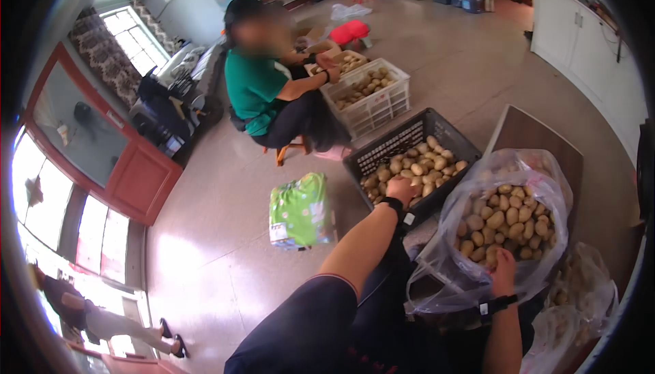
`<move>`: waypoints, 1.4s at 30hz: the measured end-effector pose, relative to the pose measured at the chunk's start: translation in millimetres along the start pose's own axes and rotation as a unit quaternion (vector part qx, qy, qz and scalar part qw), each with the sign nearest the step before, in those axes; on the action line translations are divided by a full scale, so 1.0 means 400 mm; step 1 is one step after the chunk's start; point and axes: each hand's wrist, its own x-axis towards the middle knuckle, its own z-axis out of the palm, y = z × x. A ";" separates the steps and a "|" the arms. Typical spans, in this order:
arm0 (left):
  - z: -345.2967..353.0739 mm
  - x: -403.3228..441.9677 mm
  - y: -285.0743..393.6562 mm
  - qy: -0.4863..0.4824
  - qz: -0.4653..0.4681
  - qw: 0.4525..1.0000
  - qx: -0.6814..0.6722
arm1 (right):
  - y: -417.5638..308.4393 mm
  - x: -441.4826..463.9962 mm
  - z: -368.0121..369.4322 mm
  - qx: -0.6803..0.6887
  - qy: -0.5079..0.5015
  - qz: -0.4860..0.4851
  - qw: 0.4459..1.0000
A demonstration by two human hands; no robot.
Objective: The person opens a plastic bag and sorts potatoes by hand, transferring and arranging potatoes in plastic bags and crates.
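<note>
My left hand (402, 188) reaches over the near edge of a black plastic crate (365, 162) and touches the brown oval kiwifruit (417, 168) inside. Its fingers point down and are largely hidden, so whether it grips one is unclear. To the right, a clear plastic bag (447, 265) stands wide at the mouth, filled with more kiwifruit (508, 214). At the bag's near side, my right hand (503, 272) has its fingers curled round a kiwifruit (491, 257). Both wrists wear dark bands.
A co-worker in a green shirt (256, 87) sits beside a white crate (375, 120) of kiwifruit. A green package (300, 210) lies on the floor. Another plastic bag (590, 278) is at right, near a brown board (532, 128). Another person (116, 323) stands lower left.
</note>
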 end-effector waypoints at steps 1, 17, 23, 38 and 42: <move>0.022 0.003 -0.033 0.008 0.043 0.995 0.084 | -0.009 -0.002 0.001 0.042 -0.002 0.020 0.999; -0.049 -0.059 0.410 -0.208 -0.179 0.848 -0.453 | -0.203 -0.041 0.159 0.180 -0.167 -0.029 0.969; -0.021 -0.088 0.441 -0.340 -0.141 0.829 -0.420 | -0.205 -0.032 0.209 0.110 -0.136 -0.008 0.985; 0.003 -0.075 0.394 -0.375 -0.160 0.752 -0.518 | -0.162 -0.023 0.211 -0.090 -0.067 -0.173 0.978; 0.013 -0.060 0.351 -0.308 -0.053 0.815 -0.489 | -0.117 -0.012 0.161 -0.248 -0.012 -0.160 0.955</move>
